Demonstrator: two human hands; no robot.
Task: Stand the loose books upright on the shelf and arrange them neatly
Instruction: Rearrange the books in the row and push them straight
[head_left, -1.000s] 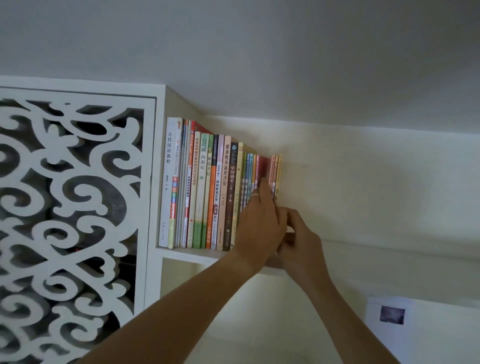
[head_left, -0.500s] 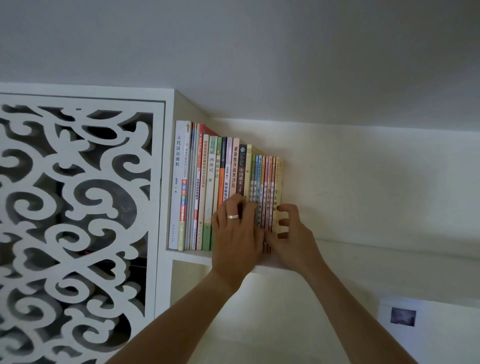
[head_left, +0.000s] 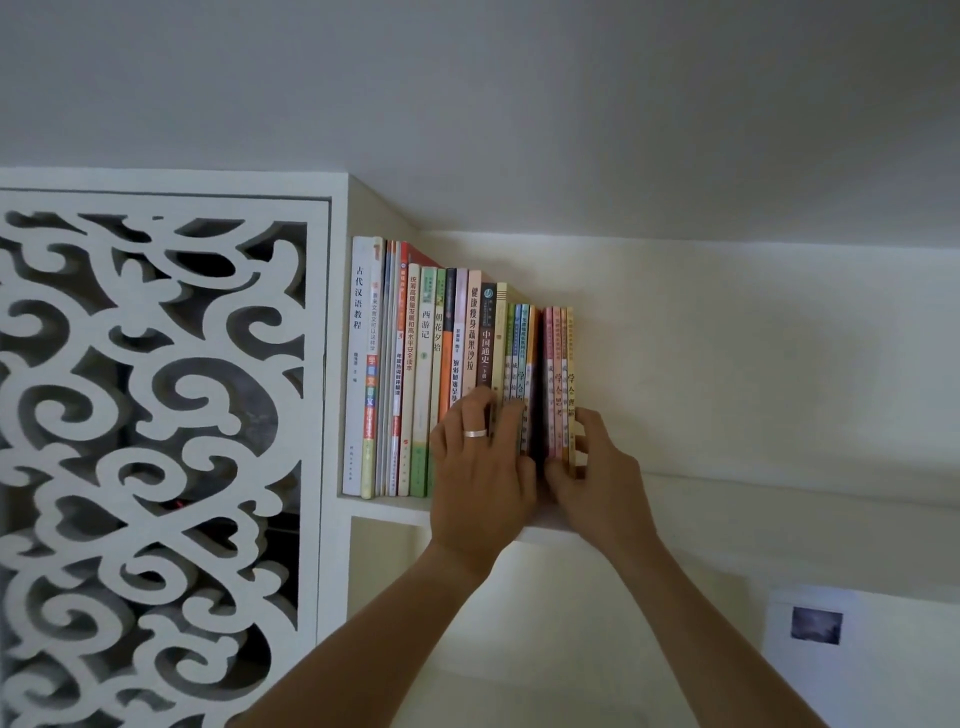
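A row of upright books (head_left: 415, 364) stands on the white shelf (head_left: 384, 506), packed against its left wall. My left hand (head_left: 478, 478), with a ring on one finger, lies flat on the spines in the middle of the row. At the right end, a few thin pink and yellow books (head_left: 558, 353) stand slightly apart, with a narrow dark gap to their left. My right hand (head_left: 597, 483) grips this small group low down, thumb in the gap and fingers curled round the outer yellow book. Both hands hide the lower spines.
A white fretwork panel (head_left: 156, 415) fills the left side beside the shelf's upright. The shelf ledge (head_left: 779, 499) runs on to the right along the pale wall with nothing standing on it. A white sheet with a small dark picture (head_left: 815, 629) hangs lower right.
My left hand has moved from between the books to lie flat on the spines. My right hand has risen to grip the end books, and a dark gap has opened beside them.
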